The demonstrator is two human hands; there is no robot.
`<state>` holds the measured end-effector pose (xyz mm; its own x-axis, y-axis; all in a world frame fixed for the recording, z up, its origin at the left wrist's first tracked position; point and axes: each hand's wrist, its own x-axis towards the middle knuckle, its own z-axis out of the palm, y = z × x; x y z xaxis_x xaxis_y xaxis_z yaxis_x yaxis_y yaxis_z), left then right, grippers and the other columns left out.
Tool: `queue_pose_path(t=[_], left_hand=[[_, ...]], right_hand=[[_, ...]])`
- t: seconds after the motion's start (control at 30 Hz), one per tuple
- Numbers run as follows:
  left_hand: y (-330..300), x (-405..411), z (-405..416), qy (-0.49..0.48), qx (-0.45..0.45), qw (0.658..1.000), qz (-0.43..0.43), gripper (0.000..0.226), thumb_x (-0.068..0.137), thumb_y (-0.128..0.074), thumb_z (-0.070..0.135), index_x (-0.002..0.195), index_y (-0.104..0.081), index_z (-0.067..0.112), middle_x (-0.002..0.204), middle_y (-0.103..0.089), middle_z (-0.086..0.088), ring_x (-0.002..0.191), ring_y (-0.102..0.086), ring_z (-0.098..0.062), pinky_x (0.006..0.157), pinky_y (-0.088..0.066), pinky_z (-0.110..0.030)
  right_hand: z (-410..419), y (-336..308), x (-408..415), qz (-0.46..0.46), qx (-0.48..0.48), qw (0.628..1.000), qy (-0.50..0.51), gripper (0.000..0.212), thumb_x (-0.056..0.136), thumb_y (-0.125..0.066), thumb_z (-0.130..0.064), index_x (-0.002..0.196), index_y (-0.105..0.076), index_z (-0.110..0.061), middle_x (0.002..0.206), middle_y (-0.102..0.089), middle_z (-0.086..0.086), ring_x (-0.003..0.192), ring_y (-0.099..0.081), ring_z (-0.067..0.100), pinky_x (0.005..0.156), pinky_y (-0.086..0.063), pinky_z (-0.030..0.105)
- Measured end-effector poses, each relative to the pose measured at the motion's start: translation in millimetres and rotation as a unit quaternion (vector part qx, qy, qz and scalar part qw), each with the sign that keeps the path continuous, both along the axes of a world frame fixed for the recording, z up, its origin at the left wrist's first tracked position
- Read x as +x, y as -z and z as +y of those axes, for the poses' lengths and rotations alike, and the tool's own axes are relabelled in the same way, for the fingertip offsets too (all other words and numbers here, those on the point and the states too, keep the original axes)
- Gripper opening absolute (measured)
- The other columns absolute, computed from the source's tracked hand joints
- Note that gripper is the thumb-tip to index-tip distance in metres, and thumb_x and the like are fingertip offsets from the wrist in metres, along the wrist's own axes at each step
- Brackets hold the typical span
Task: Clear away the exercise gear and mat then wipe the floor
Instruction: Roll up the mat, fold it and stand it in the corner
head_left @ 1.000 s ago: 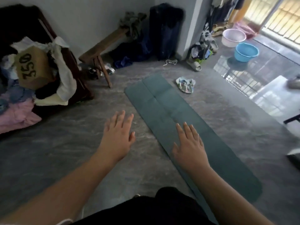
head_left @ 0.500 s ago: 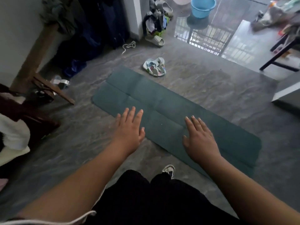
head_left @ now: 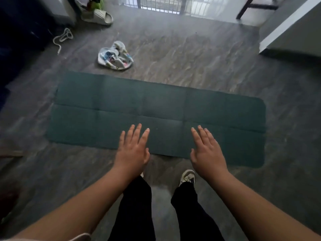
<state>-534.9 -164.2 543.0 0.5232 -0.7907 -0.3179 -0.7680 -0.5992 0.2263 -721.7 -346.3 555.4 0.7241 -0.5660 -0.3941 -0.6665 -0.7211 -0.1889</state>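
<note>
A dark green exercise mat (head_left: 156,105) lies flat across the grey floor, its long side running left to right in front of me, with fold creases showing. My left hand (head_left: 132,150) hovers palm down over the mat's near edge, fingers spread, holding nothing. My right hand (head_left: 206,152) is held the same way a little to the right, also empty. A white rope (head_left: 62,38), perhaps a skipping rope, lies on the floor at the far left. A crumpled white patterned cloth (head_left: 115,56) sits just beyond the mat's far edge.
A beige slide sandal (head_left: 98,16) lies at the top left near dark bags (head_left: 20,32). A white-edged grey furniture piece (head_left: 291,32) stands at the right. A dark table leg (head_left: 246,6) and window-bar reflections are at the top. My feet stand before the mat.
The view has swung right and down, so the mat now lies crosswise in front of me. Both hands stayed open and moved over its near edge. My legs and shoes came into view.
</note>
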Motion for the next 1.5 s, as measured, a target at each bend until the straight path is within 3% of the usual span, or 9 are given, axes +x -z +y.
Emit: queue_pose_path(t=[0.2,0.3,0.43,0.67,0.93,1.07,1.17,1.4,1.5], left_hand=[[193.5,21.2,-18.1,0.053,0.064,0.996,-0.014,0.071,0.081,-0.045,0.034,0.150,-0.035,0.016,0.157,-0.033,-0.015,0.145,-0.028,-0.035,0.115,-0.026,-0.056],[303.1,20.1,-24.5,0.108,0.090,0.990,-0.019,0.074,0.087,-0.052,0.032,0.154,-0.026,0.018,0.161,-0.022,-0.014,0.149,-0.017,-0.033,0.119,-0.018,-0.054],[426.3,18.8,-40.6,0.213,0.139,0.966,-0.036,0.076,0.093,-0.043,0.034,0.157,-0.006,0.019,0.165,-0.002,-0.012,0.151,-0.001,-0.033,0.121,-0.006,-0.053],[562.2,19.5,-61.1,0.299,0.137,0.944,-0.030,0.075,0.097,-0.041,0.037,0.157,-0.001,0.018,0.165,0.003,-0.013,0.151,0.005,-0.033,0.122,0.000,-0.052],[600.0,10.1,-45.1,0.331,0.209,0.920,-0.006,0.089,0.094,-0.037,0.064,0.156,0.011,0.020,0.165,0.011,-0.011,0.151,0.011,-0.034,0.119,-0.003,-0.060],[606.3,1.3,-42.5,0.336,0.232,0.913,0.016,0.096,0.090,-0.041,0.068,0.155,0.015,0.025,0.164,0.017,-0.008,0.150,0.017,-0.032,0.116,-0.002,-0.066],[608.8,-2.6,-40.7,0.353,0.233,0.906,0.024,0.096,0.090,-0.043,0.068,0.155,0.015,0.027,0.163,0.019,-0.008,0.150,0.018,-0.032,0.116,-0.004,-0.067],[577.7,-3.6,-55.0,0.374,0.145,0.914,0.063,0.096,0.085,-0.029,0.080,0.155,0.011,0.028,0.165,0.010,-0.007,0.152,0.006,-0.027,0.121,-0.009,-0.055],[562.5,-8.8,-51.4,0.387,0.125,0.911,0.067,0.094,0.087,-0.038,0.072,0.154,0.012,0.028,0.166,0.006,-0.006,0.152,0.000,-0.026,0.121,-0.013,-0.053]], right_hand=[[0.9,198.3,-3.5,0.014,0.007,1.000,-0.001,0.075,0.088,-0.052,-0.028,0.155,-0.019,-0.019,0.162,-0.020,0.006,0.149,-0.016,0.025,0.118,-0.024,0.047],[-4.0,314.4,-15.4,0.018,0.017,0.999,-0.048,0.077,0.086,-0.058,-0.028,0.154,-0.024,-0.018,0.160,-0.026,0.008,0.147,-0.022,0.028,0.117,-0.026,0.048],[-17.2,443.3,-26.0,0.016,0.006,0.991,-0.131,0.079,0.083,-0.059,-0.028,0.154,-0.026,-0.017,0.160,-0.026,0.010,0.147,-0.024,0.030,0.118,-0.023,0.047],[-20.9,582.9,-31.0,0.035,0.002,0.966,-0.256,0.075,0.087,-0.038,-0.042,0.154,-0.023,-0.011,0.161,-0.020,0.016,0.148,-0.017,0.035,0.117,-0.017,0.048],[-19.9,615.0,-50.3,0.133,0.024,0.944,-0.300,0.106,0.078,-0.051,-0.072,0.154,-0.019,-0.005,0.159,-0.017,0.024,0.147,-0.013,0.043,0.116,-0.019,0.057],[-18.4,617.0,-44.6,0.153,0.020,0.940,-0.303,0.113,0.078,-0.056,-0.067,0.155,0.004,-0.012,0.162,0.007,0.022,0.148,0.007,0.042,0.118,-0.006,0.059],[-14.1,616.7,-42.1,0.155,0.017,0.939,-0.305,0.105,0.083,-0.054,-0.058,0.155,0.007,-0.013,0.161,0.011,0.023,0.147,0.009,0.044,0.117,-0.007,0.061],[-26.2,572.8,-35.4,0.145,0.057,0.957,-0.243,0.077,0.091,-0.041,-0.041,0.156,-0.010,-0.013,0.161,-0.009,0.023,0.145,-0.025,0.040,0.111,-0.034,0.051],[-32.8,553.9,-30.2,0.108,0.038,0.968,-0.225,0.072,0.080,-0.036,-0.038,0.146,-0.042,-0.009,0.147,-0.043,0.024,0.125,-0.054,0.041,0.093,-0.051,0.054]])
